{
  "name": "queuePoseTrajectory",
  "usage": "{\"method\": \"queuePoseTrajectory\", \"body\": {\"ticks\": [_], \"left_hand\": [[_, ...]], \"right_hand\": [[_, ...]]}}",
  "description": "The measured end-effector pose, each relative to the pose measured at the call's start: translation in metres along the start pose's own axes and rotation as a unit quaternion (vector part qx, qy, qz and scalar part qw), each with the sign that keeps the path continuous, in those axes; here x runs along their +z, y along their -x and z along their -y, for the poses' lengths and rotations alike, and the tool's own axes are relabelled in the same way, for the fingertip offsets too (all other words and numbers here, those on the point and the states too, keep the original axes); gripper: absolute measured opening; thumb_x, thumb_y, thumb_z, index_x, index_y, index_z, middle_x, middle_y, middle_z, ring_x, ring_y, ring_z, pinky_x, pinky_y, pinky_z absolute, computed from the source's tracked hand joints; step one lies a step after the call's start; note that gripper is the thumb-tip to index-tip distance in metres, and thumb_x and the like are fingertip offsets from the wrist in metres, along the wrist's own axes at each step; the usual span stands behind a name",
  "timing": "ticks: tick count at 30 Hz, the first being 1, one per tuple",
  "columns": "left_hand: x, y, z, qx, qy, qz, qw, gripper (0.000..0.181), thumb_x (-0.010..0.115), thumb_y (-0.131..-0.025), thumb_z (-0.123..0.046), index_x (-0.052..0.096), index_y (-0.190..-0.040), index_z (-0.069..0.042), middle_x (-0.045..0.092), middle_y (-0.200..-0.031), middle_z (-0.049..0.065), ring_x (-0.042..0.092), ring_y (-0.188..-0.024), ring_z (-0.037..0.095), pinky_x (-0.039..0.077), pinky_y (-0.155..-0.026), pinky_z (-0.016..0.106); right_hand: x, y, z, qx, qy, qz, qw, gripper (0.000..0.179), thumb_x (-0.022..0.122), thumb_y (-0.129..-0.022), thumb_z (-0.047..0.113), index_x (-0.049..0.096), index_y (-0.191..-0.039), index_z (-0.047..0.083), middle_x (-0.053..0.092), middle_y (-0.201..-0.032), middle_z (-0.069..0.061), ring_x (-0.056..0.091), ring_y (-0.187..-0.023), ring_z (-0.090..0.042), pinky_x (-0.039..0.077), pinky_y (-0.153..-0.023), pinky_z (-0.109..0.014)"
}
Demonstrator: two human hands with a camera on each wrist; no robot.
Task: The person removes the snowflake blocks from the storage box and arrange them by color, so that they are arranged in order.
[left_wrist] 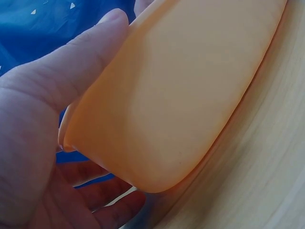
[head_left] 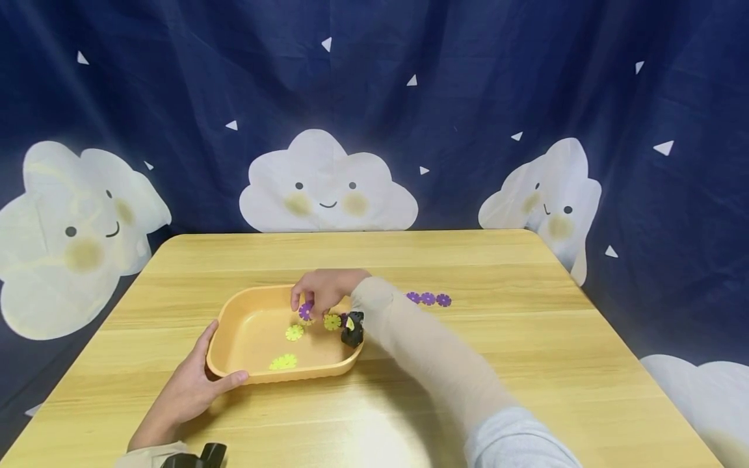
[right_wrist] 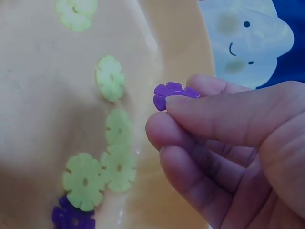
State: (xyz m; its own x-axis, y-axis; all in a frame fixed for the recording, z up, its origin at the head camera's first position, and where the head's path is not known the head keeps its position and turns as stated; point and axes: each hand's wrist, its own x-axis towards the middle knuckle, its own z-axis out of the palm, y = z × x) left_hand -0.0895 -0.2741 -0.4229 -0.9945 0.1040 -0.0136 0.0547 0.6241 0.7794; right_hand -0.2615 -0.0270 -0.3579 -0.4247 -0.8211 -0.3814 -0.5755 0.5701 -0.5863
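Between thumb and fingers, my right hand [head_left: 324, 289] pinches a purple flower-shaped notched disc [right_wrist: 171, 93], held over an orange plastic basin [head_left: 234, 305]. My left hand [head_left: 190, 387] grips the basin at its near left corner, thumb along the front rim and fingers round the side; the left wrist view shows the outer wall [left_wrist: 190, 95] close up. Inside the basin lie several yellow-green discs [right_wrist: 110, 78], some overlapping. Another purple disc [right_wrist: 74, 217] is partly under one of them at the bottom of the right wrist view.
Right of the basin, a row of purple discs [head_left: 428, 299] lies on the wooden table [head_left: 497, 260], partly covered by my right sleeve. A dark blue curtain [head_left: 468, 97] with white clouds hangs behind the table's far edge.
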Motion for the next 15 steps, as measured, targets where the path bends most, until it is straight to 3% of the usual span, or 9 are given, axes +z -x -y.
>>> {"method": "queuePoseTrajectory", "body": {"ticks": [7,15], "left_hand": [[-0.001,0.0,-0.001,-0.001,-0.004,-0.001,1.0,0.115,0.077,-0.084,-0.033,-0.009,-0.154,-0.004,0.017,-0.151,0.037,0.037,-0.128,0.051,0.03,-0.098,0.065],[0.0,0.001,-0.001,0.008,-0.009,-0.006,0.9999,0.113,0.077,-0.084,-0.032,-0.007,-0.154,-0.002,0.021,-0.15,0.036,0.042,-0.125,0.047,0.033,-0.097,0.061]], "right_hand": [[-0.01,0.011,-0.003,-0.035,0.01,-0.014,0.9992,0.039,0.066,-0.083,-0.007,0.063,-0.12,0.003,0.063,-0.085,-0.002,0.058,-0.069,-0.012,0.048,-0.068,-0.022],[-0.015,0.025,-0.006,-0.036,0.01,-0.04,0.9985,0.041,0.068,-0.082,-0.006,0.063,-0.121,0.001,0.064,-0.096,-0.001,0.062,-0.085,-0.012,0.05,-0.075,-0.022]]}}
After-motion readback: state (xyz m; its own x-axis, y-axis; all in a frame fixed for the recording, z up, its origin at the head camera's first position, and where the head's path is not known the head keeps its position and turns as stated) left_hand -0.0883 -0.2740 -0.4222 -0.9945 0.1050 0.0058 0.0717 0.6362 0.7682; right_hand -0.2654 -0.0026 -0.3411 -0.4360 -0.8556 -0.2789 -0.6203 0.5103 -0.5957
